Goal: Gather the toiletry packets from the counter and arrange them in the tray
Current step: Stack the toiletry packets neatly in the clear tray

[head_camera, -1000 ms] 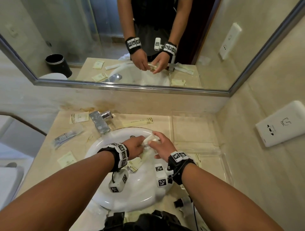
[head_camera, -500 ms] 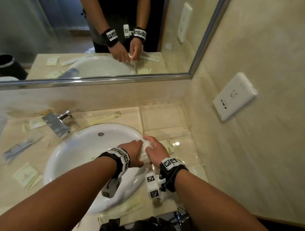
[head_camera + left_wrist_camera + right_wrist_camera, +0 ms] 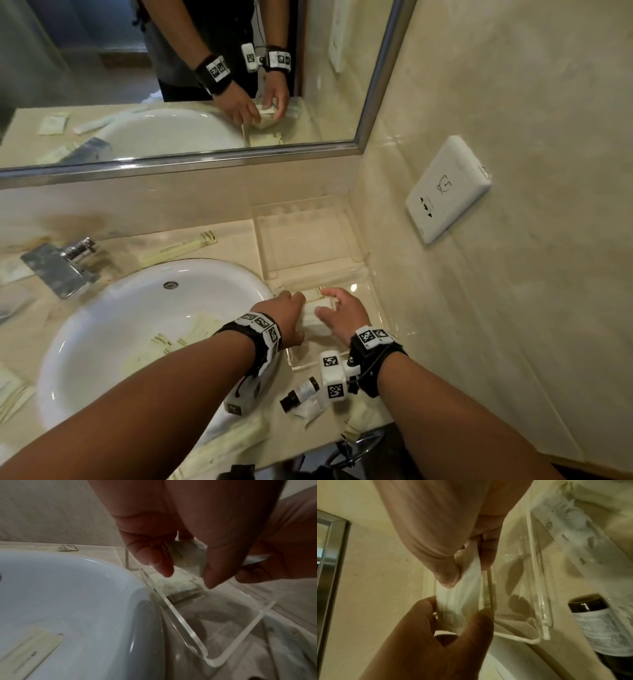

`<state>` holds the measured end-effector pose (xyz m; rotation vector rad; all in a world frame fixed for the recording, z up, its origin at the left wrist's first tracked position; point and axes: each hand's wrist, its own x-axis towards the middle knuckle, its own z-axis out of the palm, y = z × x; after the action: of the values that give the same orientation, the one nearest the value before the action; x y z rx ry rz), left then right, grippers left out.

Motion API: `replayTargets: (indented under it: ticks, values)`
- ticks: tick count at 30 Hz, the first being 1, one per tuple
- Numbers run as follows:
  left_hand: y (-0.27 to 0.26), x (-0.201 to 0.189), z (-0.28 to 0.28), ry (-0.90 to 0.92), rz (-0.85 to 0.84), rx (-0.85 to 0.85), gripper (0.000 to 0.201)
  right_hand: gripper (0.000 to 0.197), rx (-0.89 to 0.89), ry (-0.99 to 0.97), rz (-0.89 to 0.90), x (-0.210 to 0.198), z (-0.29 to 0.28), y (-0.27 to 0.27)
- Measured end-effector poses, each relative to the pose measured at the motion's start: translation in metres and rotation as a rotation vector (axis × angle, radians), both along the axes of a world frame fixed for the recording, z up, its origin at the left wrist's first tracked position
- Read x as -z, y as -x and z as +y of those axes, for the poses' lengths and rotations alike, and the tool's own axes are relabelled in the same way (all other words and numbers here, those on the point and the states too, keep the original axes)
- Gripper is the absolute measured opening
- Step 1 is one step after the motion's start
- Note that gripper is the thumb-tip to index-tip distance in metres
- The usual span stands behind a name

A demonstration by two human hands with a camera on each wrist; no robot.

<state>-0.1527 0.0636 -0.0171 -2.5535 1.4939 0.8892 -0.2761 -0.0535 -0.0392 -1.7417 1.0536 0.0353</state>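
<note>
Both hands hold one white toiletry packet point(image 3: 317, 320) low over the near clear acrylic tray point(image 3: 378, 310), right of the sink. My left hand point(image 3: 291, 306) pinches its left end, and the left wrist view shows that hand point(image 3: 188, 576) with the packet point(image 3: 188, 554) between finger and thumb. My right hand point(image 3: 327, 303) pinches the other end; in the right wrist view its thumb and finger point(image 3: 469, 572) squeeze the packet point(image 3: 467, 582). A flat cream packet point(image 3: 178, 584) lies in the tray point(image 3: 180, 626). More packets lie in the sink point(image 3: 191, 332) and one long packet point(image 3: 181, 246) behind it.
A second clear tray point(image 3: 356, 240) stands behind the near one, against the wall. A small dark bottle point(image 3: 301, 394) lies on the counter by my right wrist. The white sink point(image 3: 102, 342) and chrome faucet point(image 3: 58, 267) are to the left. A wall socket point(image 3: 445, 188) is on the right.
Both hands carried the white packet to the right, from above the sink bowl to over the near tray. The head view swung right with them.
</note>
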Motion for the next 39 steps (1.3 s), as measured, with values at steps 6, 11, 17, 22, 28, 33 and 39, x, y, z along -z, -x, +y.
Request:
replayTargets:
  ticks: [6, 11, 17, 22, 28, 33, 39]
  values:
    - [-0.021, 0.009, 0.010, 0.035, -0.033, -0.102, 0.068, 0.029, 0.018, 0.067, 0.103, 0.016, -0.022, -0.022]
    - [-0.030, 0.017, 0.021, 0.089, -0.046, 0.086, 0.054, 0.035, -0.014, 0.076, 0.102, 0.032, -0.019, -0.040]
    - [-0.026, 0.027, 0.019, 0.103, -0.058, 0.289, 0.050, 0.058, 0.040, 0.090, 0.064, 0.038, -0.008, -0.054]
    - [-0.024, 0.034, 0.017, 0.051, -0.083, 0.371, 0.056, 0.054, 0.072, 0.313, 0.100, 0.041, -0.007, -0.043]
    - [-0.024, 0.032, 0.006, 0.043, -0.105, 0.328, 0.058, 0.060, -0.162, 0.313, 0.135, 0.046, -0.007, -0.024]
    - [-0.022, 0.037, -0.003, 0.040, -0.101, 0.252, 0.049, 0.073, -0.279, 0.319, 0.217, 0.046, -0.006, -0.023]
    - [-0.013, 0.045, -0.008, 0.093, -0.200, 0.263, 0.040, 0.066, -0.302, 0.408, 0.269, 0.050, -0.004, -0.016]
